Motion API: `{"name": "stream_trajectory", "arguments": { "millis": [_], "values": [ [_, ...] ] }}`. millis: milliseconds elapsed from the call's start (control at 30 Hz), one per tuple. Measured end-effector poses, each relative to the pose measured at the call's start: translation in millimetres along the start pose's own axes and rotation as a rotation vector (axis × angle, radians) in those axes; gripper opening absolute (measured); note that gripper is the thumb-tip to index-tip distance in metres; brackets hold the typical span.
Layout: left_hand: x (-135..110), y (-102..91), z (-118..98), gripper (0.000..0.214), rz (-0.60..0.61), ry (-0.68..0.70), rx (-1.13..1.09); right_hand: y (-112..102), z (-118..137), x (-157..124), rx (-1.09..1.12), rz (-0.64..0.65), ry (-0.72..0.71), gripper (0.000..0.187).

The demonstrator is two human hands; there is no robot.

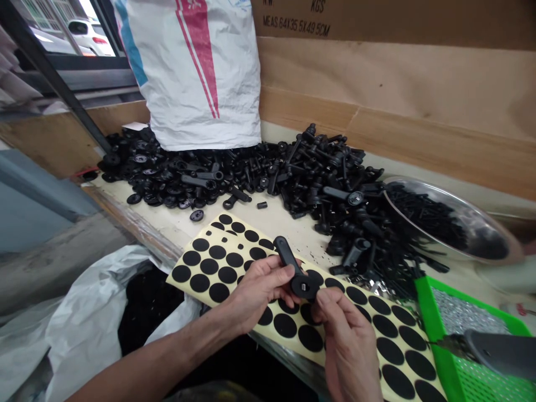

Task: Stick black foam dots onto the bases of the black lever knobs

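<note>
The right hand (349,335) is nearest, its thumb and forefinger drawn close together at the edge of a black crank-shaped part (288,257); whether they grip it, I cannot tell. The left hand (259,287) grips the part between thumb and fingers, its round end facing up.

The pale counter (268,222) runs beneath everything, with brown cardboard (435,78) printed with black lettering standing along its back. A white sack (188,72) with red and blue print stands at the rear, and a heap of black parts (318,173) spreads before it and off to both sides. Low on the left, a white bag (77,335) gapes open around dark contents. Yellowish sheets of black discs (226,276) lie along the front edge, under the hands. To the right, a tilted metal bowl (492,237) holds thin black pieces (427,212); nearer is a green basket (427,301) with small silvery pieces (469,312) in it. A grey tool (506,352) juts in from the right, over the basket. The crank-shaped part is above the sheets, its arm pointing away from the camera. Smallest are a loose round piece (196,215) and a stubby black cylinder (262,205), lying apart on the counter in front of the heap.
</note>
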State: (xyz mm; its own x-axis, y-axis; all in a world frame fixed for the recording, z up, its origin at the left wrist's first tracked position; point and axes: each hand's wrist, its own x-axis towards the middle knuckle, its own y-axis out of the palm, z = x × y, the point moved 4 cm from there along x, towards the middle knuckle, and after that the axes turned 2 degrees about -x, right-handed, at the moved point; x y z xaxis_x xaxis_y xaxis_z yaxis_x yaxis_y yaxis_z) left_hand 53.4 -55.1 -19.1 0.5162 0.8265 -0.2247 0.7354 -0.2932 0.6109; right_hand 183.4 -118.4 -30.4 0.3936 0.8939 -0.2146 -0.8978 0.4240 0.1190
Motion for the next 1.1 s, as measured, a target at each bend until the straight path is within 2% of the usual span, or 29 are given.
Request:
{"name": "stream_trajectory", "arguments": {
  "millis": [433, 567, 867, 1100],
  "values": [
    [1, -0.6, 1, 0.029, 0.000, -0.007, 0.000, 0, -7, 2, -0.001, 0.015, 0.015, 0.032],
    [2, 0.0, 1, 0.029, 0.009, 0.001, 0.002, -2, -6, 3, -0.064, 0.005, -0.032, 0.030],
    [-2, 0.6, -2, 0.026, -0.017, 0.020, 0.026, 2, 14, -4, -0.356, -0.082, -0.271, 0.024],
    [-7, 0.9, -4, 0.025, -0.101, 0.104, 0.154, 13, 31, -13, -0.710, -0.194, -0.626, 0.021]
  ]
}}
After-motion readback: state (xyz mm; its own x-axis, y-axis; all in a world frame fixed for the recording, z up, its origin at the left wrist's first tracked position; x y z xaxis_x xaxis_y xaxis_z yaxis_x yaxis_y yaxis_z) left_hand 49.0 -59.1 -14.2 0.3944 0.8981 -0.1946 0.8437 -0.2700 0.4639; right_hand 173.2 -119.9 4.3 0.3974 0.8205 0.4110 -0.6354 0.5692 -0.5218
